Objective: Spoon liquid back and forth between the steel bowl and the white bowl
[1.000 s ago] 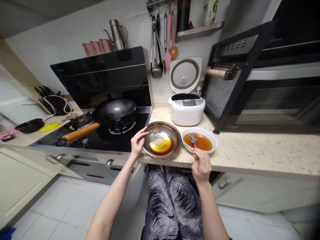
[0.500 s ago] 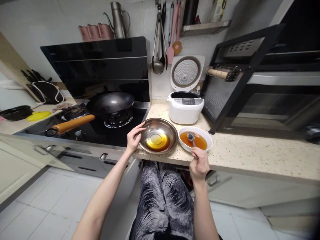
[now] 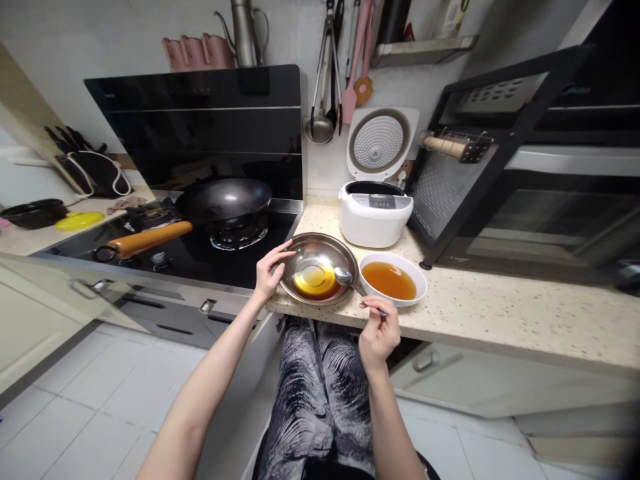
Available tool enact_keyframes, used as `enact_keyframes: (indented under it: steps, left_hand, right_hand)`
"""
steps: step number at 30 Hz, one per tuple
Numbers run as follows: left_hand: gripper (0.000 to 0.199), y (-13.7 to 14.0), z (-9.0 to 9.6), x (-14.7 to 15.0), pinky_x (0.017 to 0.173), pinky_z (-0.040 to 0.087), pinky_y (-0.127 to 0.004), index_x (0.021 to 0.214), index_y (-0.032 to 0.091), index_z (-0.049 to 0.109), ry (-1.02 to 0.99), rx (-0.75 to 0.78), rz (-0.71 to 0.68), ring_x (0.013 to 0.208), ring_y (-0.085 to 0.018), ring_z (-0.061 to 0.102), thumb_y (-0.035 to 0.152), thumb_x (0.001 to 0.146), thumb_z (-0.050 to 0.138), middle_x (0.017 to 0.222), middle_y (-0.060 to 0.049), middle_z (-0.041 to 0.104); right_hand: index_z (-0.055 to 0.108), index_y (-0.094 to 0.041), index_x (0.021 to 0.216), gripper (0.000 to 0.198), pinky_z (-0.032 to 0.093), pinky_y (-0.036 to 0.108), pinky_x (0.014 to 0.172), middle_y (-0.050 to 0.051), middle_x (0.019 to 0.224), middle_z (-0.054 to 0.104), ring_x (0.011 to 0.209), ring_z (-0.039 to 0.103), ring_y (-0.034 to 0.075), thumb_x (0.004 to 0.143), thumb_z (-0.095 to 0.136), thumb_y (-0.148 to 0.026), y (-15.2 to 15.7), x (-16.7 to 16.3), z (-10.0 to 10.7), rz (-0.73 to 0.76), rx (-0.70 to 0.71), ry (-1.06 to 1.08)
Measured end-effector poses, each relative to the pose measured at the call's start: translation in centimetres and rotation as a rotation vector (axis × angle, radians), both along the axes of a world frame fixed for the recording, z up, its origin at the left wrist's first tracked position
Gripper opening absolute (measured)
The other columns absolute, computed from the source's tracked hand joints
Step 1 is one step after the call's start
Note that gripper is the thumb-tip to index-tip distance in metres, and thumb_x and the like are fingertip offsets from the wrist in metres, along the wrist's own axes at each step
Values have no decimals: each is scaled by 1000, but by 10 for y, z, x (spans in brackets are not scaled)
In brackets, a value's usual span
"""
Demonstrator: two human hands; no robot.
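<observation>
My left hand [image 3: 270, 272] grips the left rim of a shallow stainless steel bowl [image 3: 320, 248], fingers over the edge and thumb outside. Yellow-amber liquid [image 3: 316, 283] covers part of the bowl's bottom. Between the fingers of my right hand [image 3: 380, 333] is the handle of a metal spoon [image 3: 343, 276]; its head is over the right side of the steel bowl. Whether the spoon carries liquid, I cannot tell. Right beside stands a white oval bowl [image 3: 423, 285] with orange-brown liquid [image 3: 390, 281] in it.
Behind the bowls, a white rice cooker [image 3: 376, 223] has its lid raised. A black wok [image 3: 225, 200] with a wooden handle [image 3: 153, 240] sits on the stove at left. A black rack [image 3: 440, 193] and oven [image 3: 555, 213] occupy the right. Utensils [image 3: 325, 73] hang on the wall.
My right hand has moved left with the spoon, from the white bowl's liquid to over the steel bowl. My left hand keeps its grip on the rim. The whole view has shifted slightly.
</observation>
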State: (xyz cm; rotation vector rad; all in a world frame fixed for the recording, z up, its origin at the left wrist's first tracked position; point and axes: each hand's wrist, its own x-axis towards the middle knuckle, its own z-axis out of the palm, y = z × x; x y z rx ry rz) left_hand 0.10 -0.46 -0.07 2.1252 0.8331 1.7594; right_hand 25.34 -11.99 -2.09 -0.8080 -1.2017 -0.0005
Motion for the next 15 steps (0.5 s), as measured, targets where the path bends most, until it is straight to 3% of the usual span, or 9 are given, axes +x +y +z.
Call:
enact_keyframes:
  steps: [15]
  left_hand:
    - [36,0,0,0,113,49,-55,117,20,78,-5,6,-5,134,-34,63,43,99,57,144,-14,66]
  right_hand:
    - [64,-23,94,18,54,28,74,2,88,69,78,66,15,104,49,-21,4,-18,-6,124,-127,-31]
